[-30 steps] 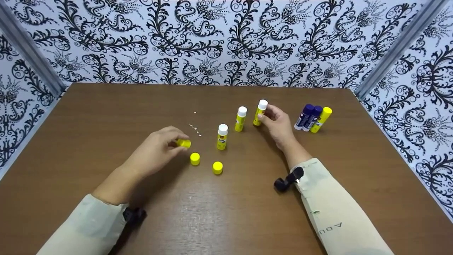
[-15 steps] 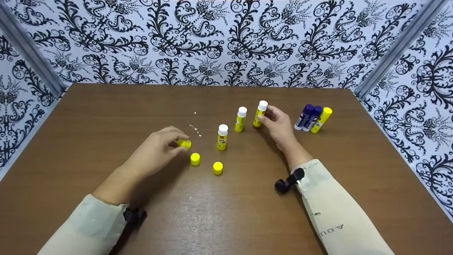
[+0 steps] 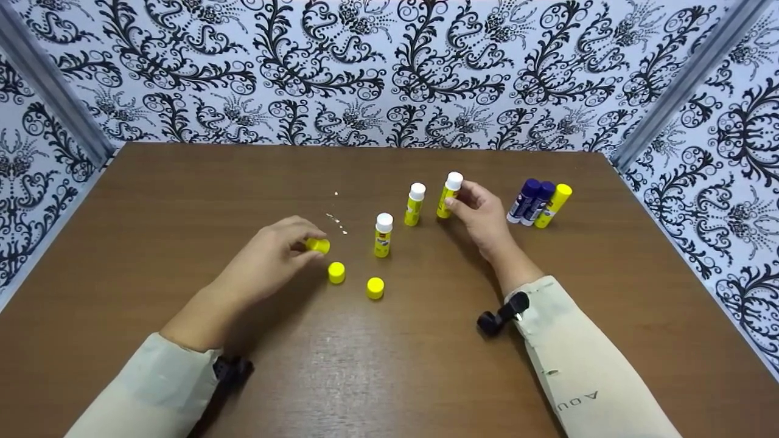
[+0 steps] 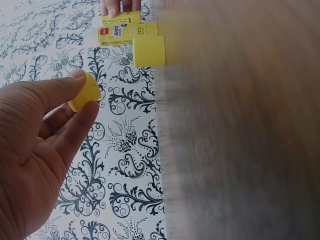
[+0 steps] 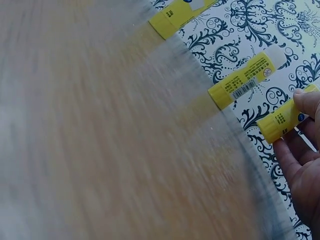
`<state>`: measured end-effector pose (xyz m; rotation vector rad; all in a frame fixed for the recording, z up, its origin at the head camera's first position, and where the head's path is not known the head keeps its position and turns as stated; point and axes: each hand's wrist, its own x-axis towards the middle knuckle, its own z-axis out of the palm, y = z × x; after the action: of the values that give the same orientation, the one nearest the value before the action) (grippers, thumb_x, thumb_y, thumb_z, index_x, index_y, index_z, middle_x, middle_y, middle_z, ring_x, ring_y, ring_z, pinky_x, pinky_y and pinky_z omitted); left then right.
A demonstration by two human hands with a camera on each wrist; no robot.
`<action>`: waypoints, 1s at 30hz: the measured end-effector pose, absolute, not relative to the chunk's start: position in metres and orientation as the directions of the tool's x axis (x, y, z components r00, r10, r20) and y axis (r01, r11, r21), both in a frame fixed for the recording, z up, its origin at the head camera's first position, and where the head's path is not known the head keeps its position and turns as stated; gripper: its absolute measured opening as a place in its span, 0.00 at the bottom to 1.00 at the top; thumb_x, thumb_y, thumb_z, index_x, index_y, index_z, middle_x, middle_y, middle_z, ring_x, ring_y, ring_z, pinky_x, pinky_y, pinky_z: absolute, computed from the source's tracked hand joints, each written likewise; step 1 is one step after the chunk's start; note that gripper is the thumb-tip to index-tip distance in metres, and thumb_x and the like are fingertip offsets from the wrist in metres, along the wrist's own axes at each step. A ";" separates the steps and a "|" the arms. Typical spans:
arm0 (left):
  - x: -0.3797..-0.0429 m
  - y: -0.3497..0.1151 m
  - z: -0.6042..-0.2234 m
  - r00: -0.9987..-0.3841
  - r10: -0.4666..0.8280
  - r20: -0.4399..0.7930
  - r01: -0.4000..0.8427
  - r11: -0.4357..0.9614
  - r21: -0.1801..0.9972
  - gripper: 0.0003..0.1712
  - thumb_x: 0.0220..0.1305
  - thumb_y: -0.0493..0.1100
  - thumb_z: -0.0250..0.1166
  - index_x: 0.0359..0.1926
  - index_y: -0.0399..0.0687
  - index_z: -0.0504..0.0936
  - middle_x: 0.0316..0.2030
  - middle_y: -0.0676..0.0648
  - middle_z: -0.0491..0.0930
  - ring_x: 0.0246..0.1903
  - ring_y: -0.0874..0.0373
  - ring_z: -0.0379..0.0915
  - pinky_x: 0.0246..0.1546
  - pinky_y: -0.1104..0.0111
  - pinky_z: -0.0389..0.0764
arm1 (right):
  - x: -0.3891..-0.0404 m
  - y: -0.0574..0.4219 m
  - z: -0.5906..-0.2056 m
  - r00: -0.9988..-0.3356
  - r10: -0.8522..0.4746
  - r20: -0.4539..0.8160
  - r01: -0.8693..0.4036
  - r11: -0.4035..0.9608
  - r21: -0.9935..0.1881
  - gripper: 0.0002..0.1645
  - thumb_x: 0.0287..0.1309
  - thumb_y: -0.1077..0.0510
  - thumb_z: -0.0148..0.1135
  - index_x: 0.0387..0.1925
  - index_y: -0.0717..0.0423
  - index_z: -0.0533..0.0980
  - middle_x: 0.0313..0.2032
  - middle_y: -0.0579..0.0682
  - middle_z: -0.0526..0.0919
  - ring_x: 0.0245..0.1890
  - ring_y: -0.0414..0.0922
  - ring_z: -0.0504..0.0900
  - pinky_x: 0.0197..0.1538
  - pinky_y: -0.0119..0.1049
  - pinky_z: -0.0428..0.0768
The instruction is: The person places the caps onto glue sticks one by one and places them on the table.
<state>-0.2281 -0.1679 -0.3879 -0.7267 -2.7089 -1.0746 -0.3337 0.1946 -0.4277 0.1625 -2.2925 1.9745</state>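
Between thumb and fingers my left hand pinches a yellow cap, held just above the table at centre left. My right hand grips an uncapped yellow glue stick with a white top, upright at the back. Two more uncapped glue sticks stand upright to its left: one glue stick close by, another glue stick nearer the front. Near my left fingertips a yellow cap sits on the table, and a second loose cap lies to its right.
Right of my right hand, two purple glue sticks and a capped yellow glue stick stand in a row. Small white crumbs lie on the brown table. A patterned wall rises behind.
The right forearm has shifted slightly to the right. The left hand keeps its pinch on the cap, and the standing glue sticks and loose caps stay in place.
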 end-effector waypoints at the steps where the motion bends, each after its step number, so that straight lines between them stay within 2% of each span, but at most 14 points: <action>1: -0.228 -0.168 -0.388 -0.873 0.385 0.301 0.486 0.627 0.609 0.15 0.64 0.34 0.73 0.52 0.40 0.88 0.50 0.44 0.85 0.48 0.50 0.84 0.53 0.57 0.88 | -0.333 0.195 -0.427 -0.988 -0.007 0.156 -0.156 0.148 -0.977 0.27 0.67 0.67 0.64 0.66 0.68 0.73 0.63 0.67 0.78 0.63 0.53 0.77 0.67 0.35 0.78; 7: -0.229 -0.166 -0.388 -0.868 0.384 0.315 0.495 0.615 0.614 0.16 0.63 0.33 0.73 0.52 0.39 0.87 0.50 0.43 0.85 0.47 0.49 0.85 0.51 0.58 0.89 | -0.330 0.197 -0.422 -0.985 -0.003 0.174 -0.173 0.136 -0.975 0.24 0.67 0.67 0.64 0.63 0.68 0.75 0.57 0.63 0.81 0.58 0.52 0.78 0.59 0.29 0.80; 12: -0.230 -0.166 -0.387 -0.872 0.382 0.304 0.486 0.616 0.620 0.16 0.64 0.34 0.73 0.53 0.39 0.87 0.50 0.44 0.85 0.48 0.49 0.84 0.52 0.58 0.89 | -0.324 0.195 -0.414 -0.983 -0.016 0.181 -0.182 0.131 -0.975 0.24 0.66 0.67 0.65 0.62 0.68 0.75 0.54 0.57 0.83 0.56 0.50 0.79 0.60 0.29 0.80; 18: -0.230 -0.166 -0.387 -0.872 0.382 0.305 0.487 0.616 0.619 0.16 0.64 0.33 0.73 0.53 0.40 0.87 0.50 0.44 0.85 0.48 0.49 0.85 0.53 0.55 0.89 | -0.318 0.189 -0.405 -0.978 -0.049 0.202 -0.207 0.125 -0.970 0.25 0.65 0.68 0.65 0.63 0.68 0.75 0.54 0.56 0.83 0.54 0.45 0.80 0.60 0.29 0.81; 25: -0.228 -0.167 -0.387 -0.874 0.377 0.307 0.484 0.607 0.630 0.15 0.64 0.34 0.73 0.52 0.40 0.88 0.50 0.44 0.85 0.48 0.49 0.85 0.53 0.56 0.88 | -0.314 0.185 -0.403 -0.971 -0.073 0.228 -0.234 0.093 -0.968 0.25 0.65 0.68 0.66 0.62 0.68 0.76 0.49 0.50 0.85 0.55 0.52 0.80 0.57 0.30 0.82; 30: -0.228 -0.167 -0.388 -0.875 0.369 0.314 0.482 0.600 0.638 0.15 0.65 0.34 0.73 0.52 0.40 0.88 0.50 0.44 0.85 0.48 0.50 0.85 0.53 0.57 0.88 | -0.313 0.184 -0.401 -0.965 -0.081 0.249 -0.256 0.088 -0.963 0.23 0.65 0.68 0.66 0.61 0.68 0.76 0.47 0.46 0.86 0.54 0.52 0.80 0.57 0.30 0.82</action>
<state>-0.2282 -0.1674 -0.3879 -0.7166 -2.6742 -1.1342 -0.3132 0.1838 -0.4009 0.3461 -2.2159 2.0081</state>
